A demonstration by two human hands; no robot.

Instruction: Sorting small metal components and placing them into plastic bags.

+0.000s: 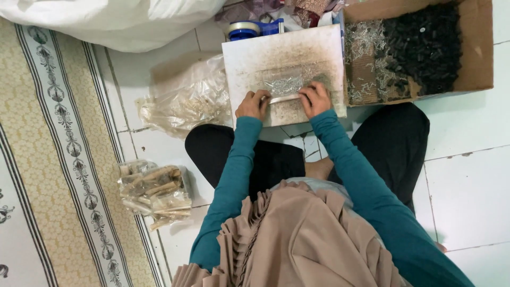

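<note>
- Down on the floor I see the patterned rug (pixel 58 154) along one side and pale tiles under the seated person, whose legs fold around the work
- Next in size, a white sack (pixel 106 21) lies at the top, cut off by the frame edge, so I cannot tell what it holds
- Beside the work stands a cardboard box (pixel 478 48) with a heap of small black pieces and a scatter of silvery bits; each piece is too small for me to name
- Between the knees lies a stained white board (pixel 281 53), and on it a clear little bag (pixel 284 84) of silvery bits
- My left hand (pixel 253 104) pinches one end of a pale strip (pixel 284 99) at the bag's near edge; my right hand (pixel 315 99) presses fingertips on the other end, fingers curled
- I judge the step in hand is closing or folding the bag's edge; the next move, I would say, calls for even pressure along the strip so nothing spills
- A crumpled clear bag (pixel 186 101) and a bundle of packed tan sticks (pixel 154 192) sit to the left, contents blurred
- Smallest, a blue tape holder (pixel 254 29) peeks over the board, half hidden
</note>
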